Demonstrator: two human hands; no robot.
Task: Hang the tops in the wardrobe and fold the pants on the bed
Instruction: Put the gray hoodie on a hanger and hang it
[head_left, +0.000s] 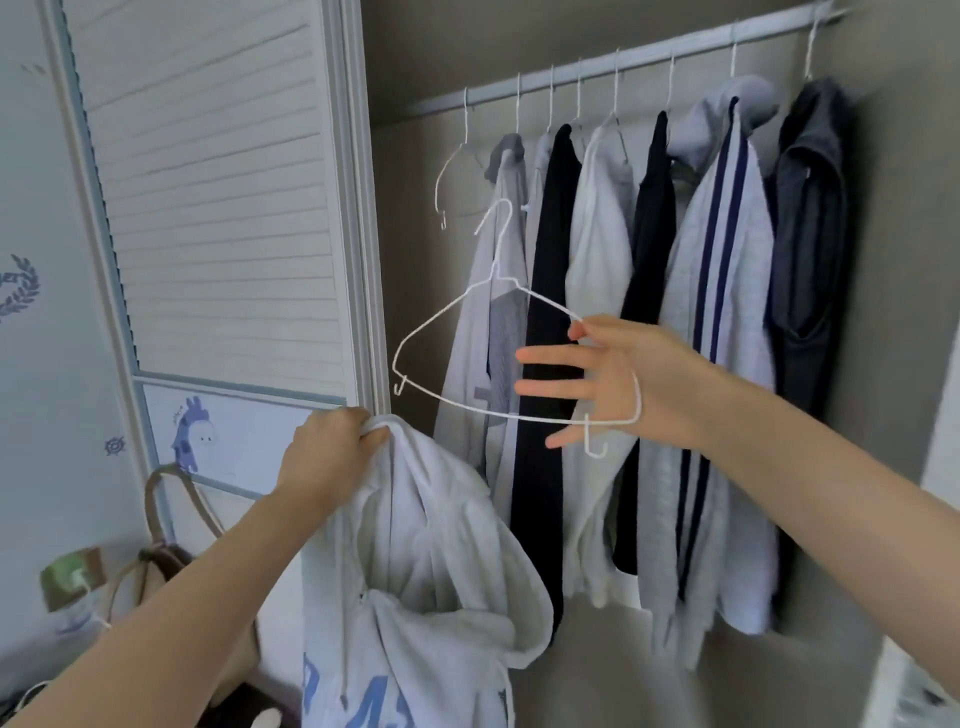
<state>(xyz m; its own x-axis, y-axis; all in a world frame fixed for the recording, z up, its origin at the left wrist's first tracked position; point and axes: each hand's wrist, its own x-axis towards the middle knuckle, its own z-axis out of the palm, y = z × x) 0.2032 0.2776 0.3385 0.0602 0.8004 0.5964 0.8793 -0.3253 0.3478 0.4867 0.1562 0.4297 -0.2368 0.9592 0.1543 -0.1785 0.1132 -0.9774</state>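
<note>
Your left hand (332, 449) is clenched on the bunched top edge of the white hoodie (415, 597), holding it up low and left of the rail; the hood sags open beneath your fist and blue lettering shows on the front near the bottom of the view. Your right hand (608, 382) holds the loose white wire hanger (470, 332) below the rail: thumb and forefinger pinch its right shoulder, the other fingers spread straight, and its hooked right end loops round the heel of the hand. The hanger tilts, hook up and free of the rail, in front of the hung clothes. Beyond it, tops (675, 322) in white, black, grey and navy stripe hang side by side from the rail (623, 60). One empty hanger (457, 171) hangs at the rail's left end. Left of the rail stands the slatted wardrobe door (208, 197), and low beside it a brown bag (161, 556).
</note>
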